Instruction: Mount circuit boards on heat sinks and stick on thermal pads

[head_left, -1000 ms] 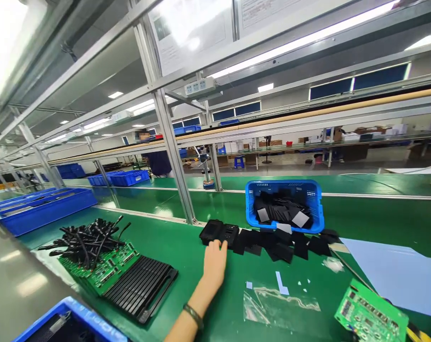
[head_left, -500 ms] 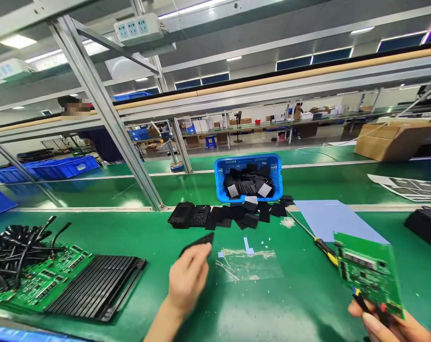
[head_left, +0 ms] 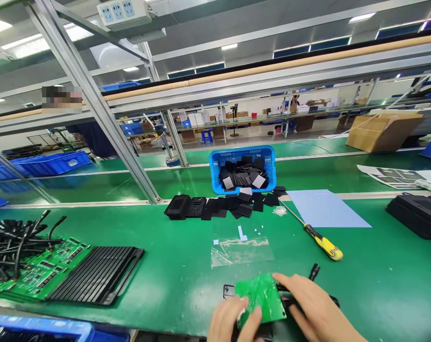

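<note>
A green circuit board (head_left: 263, 297) is held between my hands at the front edge of the bench, its component-free side facing up and slightly tilted. My left hand (head_left: 233, 319) has bent fingers on the board's near left corner. With fingers closed at the right edge and far corner, my right hand (head_left: 317, 306) grips the board. A black cable with a connector (head_left: 314, 271) sticks out past my right fingers. Under the board, a dark part with a light-outlined corner (head_left: 228, 290) shows; most of it is hidden.
Behind lie a clear plastic bag (head_left: 242, 252), a yellow-handled screwdriver (head_left: 324, 242), a pale blue sheet (head_left: 327, 209) and loose black pieces (head_left: 233, 204) before a blue basket (head_left: 215, 173). Stacked boards with cables (head_left: 33, 270) and black slotted panels (head_left: 97, 273) sit left. A metal post (head_left: 94, 104) rises behind.
My left hand lifted a thin black piece from the bench and moved right and nearer. My right hand came into view with the board and moved left; the board turned over, and both hands met.
</note>
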A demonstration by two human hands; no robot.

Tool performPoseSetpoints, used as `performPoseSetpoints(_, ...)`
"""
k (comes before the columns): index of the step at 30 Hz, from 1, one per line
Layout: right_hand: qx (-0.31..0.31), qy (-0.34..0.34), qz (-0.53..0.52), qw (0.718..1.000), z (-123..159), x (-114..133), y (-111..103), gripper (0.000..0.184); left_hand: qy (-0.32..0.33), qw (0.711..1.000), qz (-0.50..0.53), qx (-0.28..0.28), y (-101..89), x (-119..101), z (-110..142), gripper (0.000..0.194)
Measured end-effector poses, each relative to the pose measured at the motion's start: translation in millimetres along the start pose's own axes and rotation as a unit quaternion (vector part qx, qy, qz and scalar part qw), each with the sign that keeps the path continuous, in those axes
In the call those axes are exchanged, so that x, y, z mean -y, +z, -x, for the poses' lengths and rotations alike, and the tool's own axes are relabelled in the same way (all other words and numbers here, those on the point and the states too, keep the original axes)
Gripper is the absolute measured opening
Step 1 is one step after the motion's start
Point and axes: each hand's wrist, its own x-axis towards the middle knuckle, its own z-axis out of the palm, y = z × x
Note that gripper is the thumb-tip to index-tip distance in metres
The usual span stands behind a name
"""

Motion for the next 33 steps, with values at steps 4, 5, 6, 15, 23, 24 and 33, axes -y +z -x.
performPoseSetpoints(4, -0.018, -0.008, -0.049, 0.999, -9.1, 13.2, 2.5, 0.035, 0.097, 0.987, -0.038, 0.121, 1.9, 9.8, -14.5, 0.068)
performPoseSetpoints(5, -0.020, -0.005, -0.061, 0.998, -10.1, 15.2, 3.2, 0.031, 0.102, 0.984, -0.026, 0.143, 4.3, 10.9, -15.4, 0.067)
performPoseSetpoints(6, -0.026, -0.004, -0.065, 0.998, -10.2, 16.7, 4.1, 0.027, 0.098, 0.982, -0.013, 0.162, 6.3, 11.7, -15.4, 0.065)
performPoseSetpoints(15, -0.035, -0.053, -0.027, 0.998, 5.8, 26.4, 15.1, 0.043, 0.129, 0.970, 0.034, 0.204, -2.5, 26.2, -15.2, 0.050)
performPoseSetpoints(23, -0.021, -0.051, -0.013, 0.998, 15.4, 27.1, 23.1, 0.036, 0.145, 0.958, 0.075, 0.234, 7.2, 40.3, -7.7, 0.062)
performPoseSetpoints(24, -0.027, -0.047, -0.007, 0.999, 15.2, 27.9, 24.4, 0.036, 0.141, 0.957, 0.082, 0.240, 8.5, 39.8, -7.2, 0.065)
performPoseSetpoints(33, -0.055, -0.031, 0.074, 0.995, 6.3, 40.0, 31.0, 0.045, 0.116, 0.954, 0.105, 0.257, 18.4, 40.0, -0.8, 0.075)
